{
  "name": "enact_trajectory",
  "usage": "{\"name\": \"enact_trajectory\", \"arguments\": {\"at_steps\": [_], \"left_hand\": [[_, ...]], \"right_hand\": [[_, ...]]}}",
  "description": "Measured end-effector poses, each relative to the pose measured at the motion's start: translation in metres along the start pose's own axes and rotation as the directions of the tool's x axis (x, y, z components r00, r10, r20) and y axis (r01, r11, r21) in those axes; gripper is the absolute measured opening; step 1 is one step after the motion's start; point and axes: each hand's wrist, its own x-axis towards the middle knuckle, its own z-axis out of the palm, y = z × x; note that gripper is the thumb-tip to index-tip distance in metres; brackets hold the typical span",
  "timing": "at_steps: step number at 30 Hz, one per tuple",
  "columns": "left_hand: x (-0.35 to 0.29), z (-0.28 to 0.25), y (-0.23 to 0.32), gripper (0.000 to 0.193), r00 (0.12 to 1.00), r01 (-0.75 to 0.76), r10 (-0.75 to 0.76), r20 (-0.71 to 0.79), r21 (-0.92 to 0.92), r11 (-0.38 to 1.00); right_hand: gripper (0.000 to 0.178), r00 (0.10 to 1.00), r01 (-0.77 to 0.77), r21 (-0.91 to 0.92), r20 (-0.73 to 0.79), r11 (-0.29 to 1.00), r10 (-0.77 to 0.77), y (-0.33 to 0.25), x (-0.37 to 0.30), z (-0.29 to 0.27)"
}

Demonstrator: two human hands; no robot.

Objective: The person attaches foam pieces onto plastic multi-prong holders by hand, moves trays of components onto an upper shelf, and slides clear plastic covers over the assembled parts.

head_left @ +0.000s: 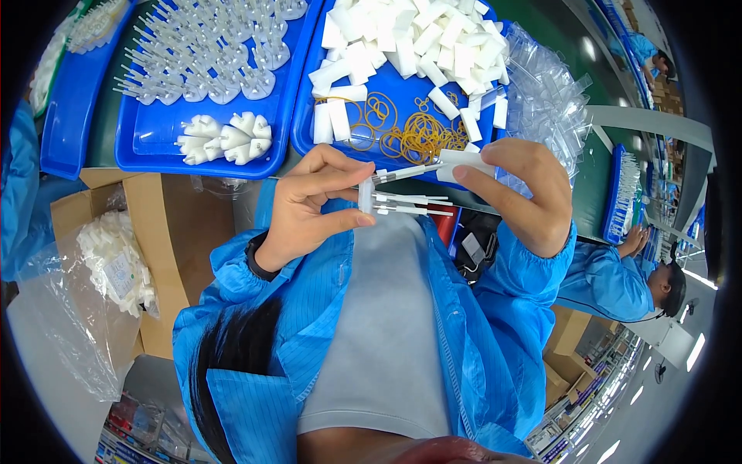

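Note:
Between the thumb and fingers of my left hand (313, 203) is a white plastic part with several thin prongs (367, 197), held sideways so the prongs point right. My right hand (533, 185) pinches a small white foam block (462, 164) between thumb and fingers. The block's left end is at the tip of the uppermost prong; whether the prong enters it I cannot tell. Behind my hands, a blue tray (308, 116) holds a heap of similar white blocks (410, 35) and a tangle of tan rubber bands (421, 139).
At the left, another blue tray (127, 147) carries rows of pronged white parts (209, 50) and a few wider white pieces (224, 139). Clear plastic pieces (545, 100) pile up right of the trays. An open cardboard box (158, 255) with bagged white parts stands lower left. A person (618, 282) works at the right.

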Motion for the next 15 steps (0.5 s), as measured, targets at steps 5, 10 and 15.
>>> {"name": "enact_trajectory", "arguments": {"at_steps": [5,10,15], "left_hand": [[-0.001,0.001,-0.003,0.052,0.999,0.013,-0.016,-0.028,-0.112,0.994],[-0.002,0.001,-0.004,0.053,0.998,0.041,-0.050,-0.048,-0.169,0.985],[-0.002,0.002,-0.005,0.054,0.998,0.049,-0.053,-0.019,-0.169,0.984]], "right_hand": [[0.032,0.993,-0.062,0.037,-0.095,0.997,0.066,0.001,-0.002,-0.007],[0.030,0.991,0.053,0.158,-0.130,0.986,-0.033,0.004,-0.008,-0.001],[0.028,0.992,0.115,0.251,-0.086,0.961,-0.096,0.004,-0.007,0.011]]}}
